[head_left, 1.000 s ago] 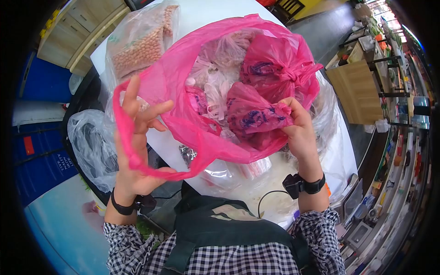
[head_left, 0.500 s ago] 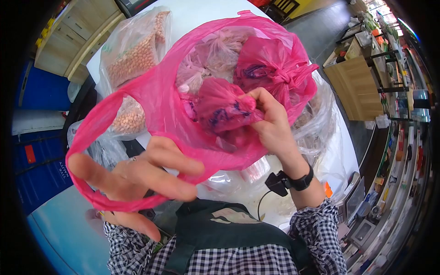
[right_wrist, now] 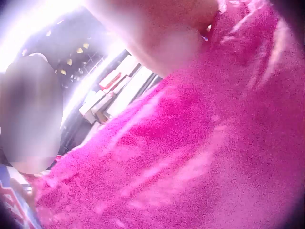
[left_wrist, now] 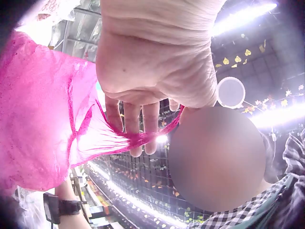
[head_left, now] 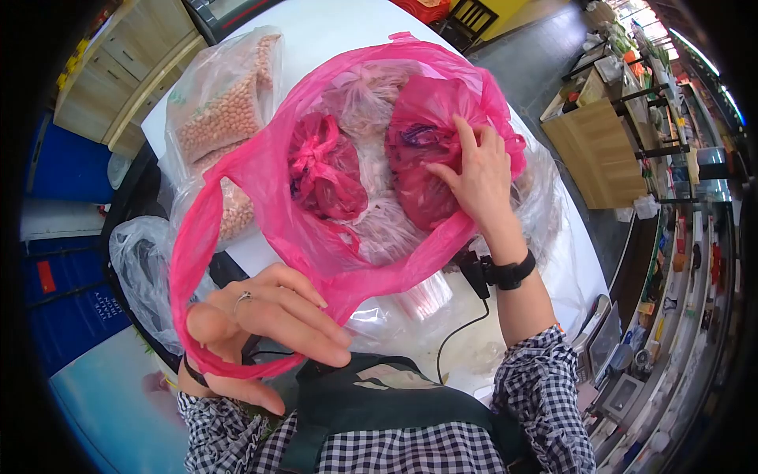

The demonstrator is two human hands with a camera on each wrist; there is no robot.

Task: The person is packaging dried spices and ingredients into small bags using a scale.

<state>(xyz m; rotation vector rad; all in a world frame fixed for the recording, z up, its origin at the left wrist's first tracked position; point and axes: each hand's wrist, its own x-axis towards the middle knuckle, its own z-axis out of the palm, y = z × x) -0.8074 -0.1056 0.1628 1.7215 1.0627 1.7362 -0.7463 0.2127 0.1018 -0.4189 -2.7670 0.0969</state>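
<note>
A large pink plastic bag (head_left: pixel 395 276) sits wide-mouthed on the table. My left hand (head_left: pixel 260 320) is through its handle loop, fingers extended, and in the left wrist view the handle (left_wrist: pixel 102 138) stretches across those fingers. Inside the bag, a small knotted pink bag (head_left: pixel 332 178) lies on the left, and a fuller pink bag (head_left: pixel 418 158) with dark print on the right. Over that fuller bag is my right hand (head_left: pixel 483 178), thumb and fingers spread at its upper right side. Clear bags (head_left: pixel 371 99) lie between and behind them. Pink plastic (right_wrist: pixel 190 157) fills most of the right wrist view.
Clear bags of peanut-like kernels (head_left: pixel 221 118) lie on the white table (head_left: pixel 316 31) to the left. A crumpled clear bag (head_left: pixel 150 261) hangs by the left edge. More clear plastic (head_left: pixel 553 205) lies at the right. A cable (head_left: pixel 442 340) runs from my right wrist.
My right hand has set the small knotted bag down at the left inside the large bag, let go, and moved right to the fuller bag. My left hand has lowered with the handle loop.
</note>
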